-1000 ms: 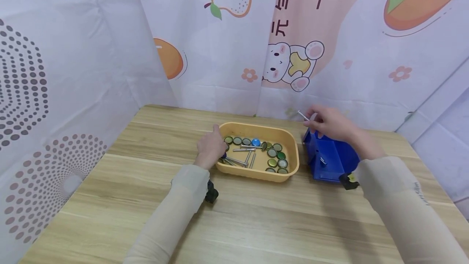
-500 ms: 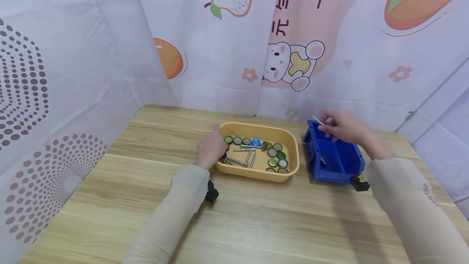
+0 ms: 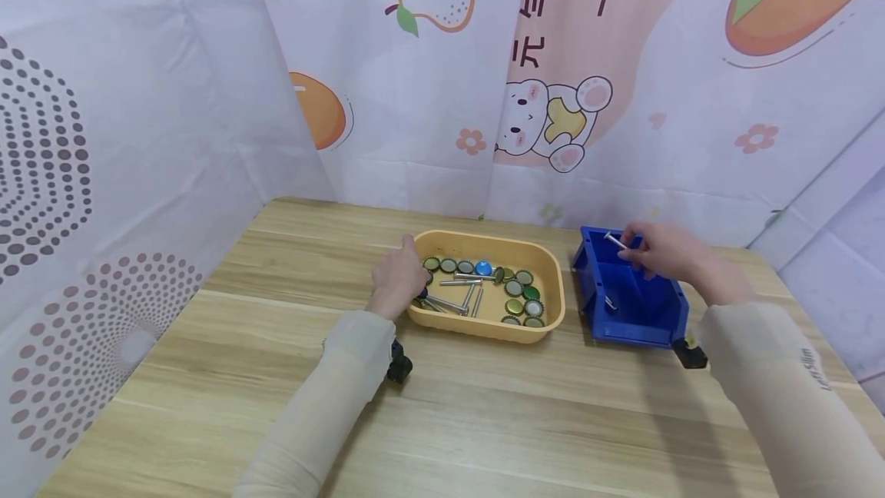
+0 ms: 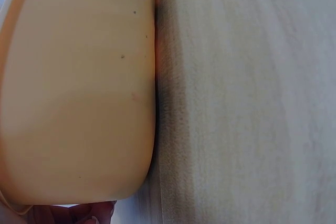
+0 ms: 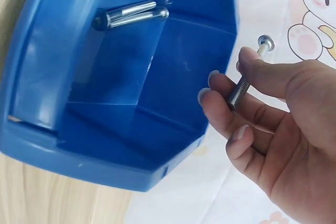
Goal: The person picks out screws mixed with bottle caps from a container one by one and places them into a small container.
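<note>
My right hand [image 3: 667, 252] pinches a silver bolt [image 5: 240, 90] between thumb and fingers, its round head pointing up and away. It hovers over the back part of a blue plastic bin [image 3: 639, 335]. Inside that bin, a few silver bolts [image 5: 131, 14] lie together on the floor. At the left end of a yellow basin [image 3: 484, 329], my left hand [image 3: 399, 277] grips the rim. Its fingertips show under the basin's end in the left wrist view, while the rest of them is hidden. Several bolts [image 3: 449, 303] and bottle caps [image 3: 514, 288] lie in the basin.
Both containers stand on a wood-grain table [image 3: 442, 421], the blue bin to the right of the basin with a narrow gap between. A printed curtain [image 3: 415, 137] hangs right behind the table's back edge.
My right hand has moved right with the bolt, from above the blue bin's back left edge, and then lower over the bin. My left hand and the basin have stayed still.
</note>
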### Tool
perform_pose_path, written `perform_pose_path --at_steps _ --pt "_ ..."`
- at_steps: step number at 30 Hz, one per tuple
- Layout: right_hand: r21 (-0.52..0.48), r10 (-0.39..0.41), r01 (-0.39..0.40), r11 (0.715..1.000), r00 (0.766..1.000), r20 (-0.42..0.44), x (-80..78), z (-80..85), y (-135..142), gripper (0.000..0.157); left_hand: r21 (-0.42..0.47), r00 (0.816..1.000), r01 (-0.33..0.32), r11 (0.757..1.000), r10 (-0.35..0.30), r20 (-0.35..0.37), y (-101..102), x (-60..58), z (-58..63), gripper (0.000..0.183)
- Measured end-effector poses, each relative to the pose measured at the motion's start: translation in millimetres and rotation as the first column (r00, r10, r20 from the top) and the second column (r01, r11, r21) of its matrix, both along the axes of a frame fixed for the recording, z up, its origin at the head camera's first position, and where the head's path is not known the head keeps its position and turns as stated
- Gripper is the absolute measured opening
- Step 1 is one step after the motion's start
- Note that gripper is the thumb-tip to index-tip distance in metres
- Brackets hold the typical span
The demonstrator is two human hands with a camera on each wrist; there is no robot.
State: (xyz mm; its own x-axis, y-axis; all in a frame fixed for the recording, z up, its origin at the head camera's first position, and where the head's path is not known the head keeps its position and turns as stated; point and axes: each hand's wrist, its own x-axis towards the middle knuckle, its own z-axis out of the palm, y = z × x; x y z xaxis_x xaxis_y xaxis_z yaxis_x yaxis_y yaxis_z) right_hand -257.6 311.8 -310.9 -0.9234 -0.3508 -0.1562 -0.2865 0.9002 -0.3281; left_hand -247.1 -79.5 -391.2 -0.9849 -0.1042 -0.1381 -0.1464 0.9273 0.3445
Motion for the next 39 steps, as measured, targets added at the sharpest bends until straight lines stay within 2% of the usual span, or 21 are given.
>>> perform_pose_path --at_steps 8,17,20,24,28,32,35,39 --pt "0.017 -0.033 0.032 0.999 0.998 0.061 3.3 -10.1 -1.9 0.021 0.016 1.0 0.004 1.0 -0.004 -0.026 -1.1 0.4 -1.9 0.042" --pt "0.196 0.054 -0.036 0.98 0.995 -0.086 4.7 -16.4 -7.6 0.008 0.016 1.0 0.01 1.0 -0.01 -0.023 -0.1 1.5 -0.8 0.047" --pt "0.173 0.074 -0.051 0.984 0.989 -0.13 2.7 -18.2 -10.1 0.006 0.017 1.0 0.012 1.0 -0.012 -0.019 -0.2 1.5 -0.9 0.048" --pt "0.118 0.068 -0.049 0.992 0.984 -0.166 0.0 -16.2 -17.5 0.011 0.012 1.0 0.013 1.0 -0.012 -0.017 -0.9 1.1 -0.8 0.05" --pt "0.096 0.057 -0.039 0.995 0.981 -0.188 0.0 -8.1 -33.0 0.015 0.011 1.0 0.014 1.0 -0.014 -0.018 -1.2 0.8 -0.3 0.051" --pt "0.113 0.084 -0.058 0.992 0.967 -0.242 1.9 -0.8 -55.2 0.015 0.005 1.0 0.012 1.0 -0.012 -0.018 -0.9 0.8 0.1 0.051" --pt "0.12 0.108 -0.079 0.99 0.959 -0.264 3.9 0.1 -73.0 0.012 0.008 1.0 0.006 1.0 -0.006 -0.016 -0.5 1.1 0.8 0.05" --pt "0.114 0.13 -0.104 0.988 0.961 -0.246 4.9 -3.1 -94.5 0.01 0.022 1.0 0.002 1.0 -0.002 -0.009 -0.3 1.3 1.5 0.051"
